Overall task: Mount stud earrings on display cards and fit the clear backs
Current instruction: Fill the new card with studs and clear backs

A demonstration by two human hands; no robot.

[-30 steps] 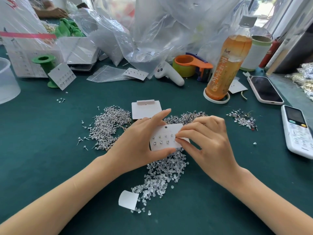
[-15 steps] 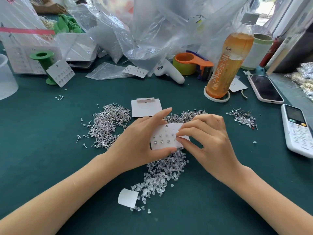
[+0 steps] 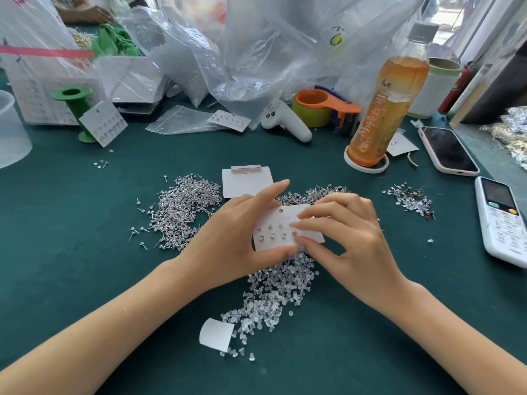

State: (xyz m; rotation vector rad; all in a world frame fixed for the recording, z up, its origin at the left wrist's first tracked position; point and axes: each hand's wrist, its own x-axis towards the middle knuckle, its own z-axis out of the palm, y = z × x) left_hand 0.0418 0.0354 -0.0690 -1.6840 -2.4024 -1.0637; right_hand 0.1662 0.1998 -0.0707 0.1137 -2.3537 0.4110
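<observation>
Eight or so studs already sit in two rows on the display card [image 3: 281,232], and I am working at the right end of those rows. My left hand [image 3: 233,238] grips the card by its left edge, thumb curled under the lower edge and forefinger stretched along the top. I judge that hold is there to keep the card lifted off the table [image 3: 71,266], so the posts can pass through and a back can go on from beneath. My right hand [image 3: 350,238] has its fingers [image 3: 306,223] curled onto the card's right half, the tips pressing on its face just beside the last studs and the thumb tucked at the lower edge. Whether they pinch a stud or a back I cannot tell, as the tips cover that spot.

Supplies lie close on purpose, I think. The heap of clear backs [image 3: 273,292] spreads directly below the card, touching my left thumb. One pile of loose studs [image 3: 185,206] lies to the left of my left hand, with more studs behind the card. A spare blank card [image 3: 245,182] waits just beyond my left forefinger.
</observation>
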